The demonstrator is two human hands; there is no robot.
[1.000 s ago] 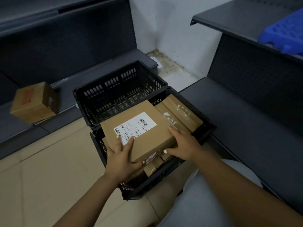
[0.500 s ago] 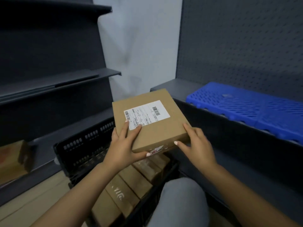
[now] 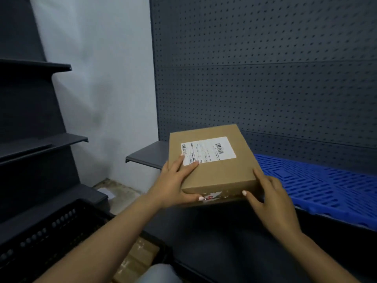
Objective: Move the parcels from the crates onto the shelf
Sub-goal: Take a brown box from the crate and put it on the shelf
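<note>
A flat brown cardboard parcel with a white shipping label is held in the air at the front edge of the dark shelf. My left hand grips its near left corner, fingers on top and thumb under the front edge. My right hand holds its near right corner. A black crate sits at the lower left. Beside it, more brown parcels lie low in the frame, partly hidden by my left forearm.
A blue perforated plastic mat covers the shelf to the right of the parcel. A dark pegboard wall stands behind it. Another dark shelving unit stands at the left. A white wall and a strip of floor show between them.
Both hands have lifted the labelled parcel out of the crate and carried it up and to the right, level with the shelf. The view has risen with it, so the crates have dropped low.
</note>
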